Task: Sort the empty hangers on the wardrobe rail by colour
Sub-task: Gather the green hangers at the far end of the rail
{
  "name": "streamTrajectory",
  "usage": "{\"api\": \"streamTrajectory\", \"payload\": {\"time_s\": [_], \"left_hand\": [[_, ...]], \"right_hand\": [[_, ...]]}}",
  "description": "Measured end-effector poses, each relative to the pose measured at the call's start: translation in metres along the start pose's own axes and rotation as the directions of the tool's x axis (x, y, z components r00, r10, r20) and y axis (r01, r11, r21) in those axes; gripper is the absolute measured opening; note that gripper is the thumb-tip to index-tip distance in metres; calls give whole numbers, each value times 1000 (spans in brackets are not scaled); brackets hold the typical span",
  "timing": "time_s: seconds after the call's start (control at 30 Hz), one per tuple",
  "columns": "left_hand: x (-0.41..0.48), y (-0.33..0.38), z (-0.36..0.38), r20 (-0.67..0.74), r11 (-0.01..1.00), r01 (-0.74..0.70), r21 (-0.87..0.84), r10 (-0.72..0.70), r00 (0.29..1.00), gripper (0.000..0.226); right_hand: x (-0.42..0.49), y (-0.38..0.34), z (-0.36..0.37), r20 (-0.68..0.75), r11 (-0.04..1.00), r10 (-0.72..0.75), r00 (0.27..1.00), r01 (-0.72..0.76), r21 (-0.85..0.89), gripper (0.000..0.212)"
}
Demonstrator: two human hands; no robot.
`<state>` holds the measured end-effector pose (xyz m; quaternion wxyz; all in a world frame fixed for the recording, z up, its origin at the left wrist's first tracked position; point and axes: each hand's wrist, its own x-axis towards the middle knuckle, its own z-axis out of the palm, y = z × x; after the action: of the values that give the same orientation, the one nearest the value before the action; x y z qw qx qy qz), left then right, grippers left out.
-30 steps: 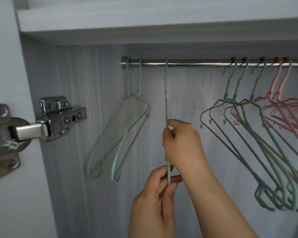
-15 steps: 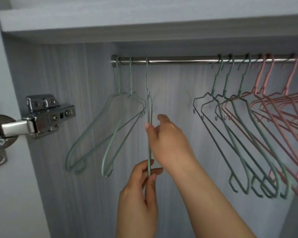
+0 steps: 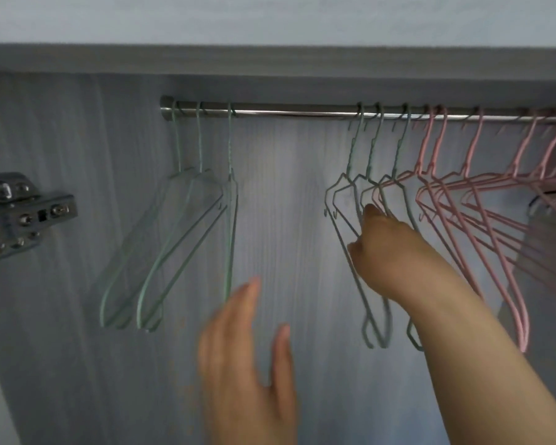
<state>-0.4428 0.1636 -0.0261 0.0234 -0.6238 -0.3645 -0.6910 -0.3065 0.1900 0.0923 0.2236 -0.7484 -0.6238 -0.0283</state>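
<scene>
- Pale green hangers (image 3: 229, 236) are hanging on the rail (image 3: 296, 112), up-left of the released left grip (image 3: 247, 364).
- Right grip (image 3: 385, 252) is touching the darker green hangers (image 3: 371, 149); whether it is grasping one, I cannot tell.
- Pink hangers (image 3: 474, 146) are hanging to its right.

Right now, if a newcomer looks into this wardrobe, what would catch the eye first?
The pink hangers crowd the right end of the rail, beside three darker green hangers that the right hand reaches into. Three pale green hangers hang apart at the left end; the left hand hovers open below.
</scene>
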Motion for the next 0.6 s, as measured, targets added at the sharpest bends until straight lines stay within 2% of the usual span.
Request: {"api": "streamTrajectory", "payload": {"time_s": [0.03, 0.1, 0.17, 0.27, 0.33, 0.47, 0.6], "left_hand": [[-2, 7, 5, 100, 995, 42, -89, -33, 994, 46], [-4, 18, 15, 319, 947, 250, -202, -177, 931, 61], [-6, 17, 21, 402, 924, 335, -185, -240, 884, 71], [0, 9, 16, 346, 938, 303, -169, -231, 909, 59], [3, 3, 11, 294, 958, 251, -142, -201, 934, 51], [-1, -2, 6, 245, 964, 237, -121, -203, 948, 48], [-3, -11, 2, 195, 962, 251, -111, -226, 954, 45]], "right_hand": [[1, -1, 3, -37, 995, -10, 999, 14, 97, 37], [4, -6, 11, -136, 949, -27, 990, 68, 309, 29], [5, -15, 19, -193, 864, -17, 981, 111, 490, 28], [6, -29, 26, -178, 700, -27, 984, 145, 699, 28], [8, -36, 33, -160, 635, -52, 986, 156, 757, 28], [15, -49, 50, -170, 608, -100, 980, 195, 770, 40], [19, -57, 61, -199, 624, -118, 973, 229, 747, 35]]}}
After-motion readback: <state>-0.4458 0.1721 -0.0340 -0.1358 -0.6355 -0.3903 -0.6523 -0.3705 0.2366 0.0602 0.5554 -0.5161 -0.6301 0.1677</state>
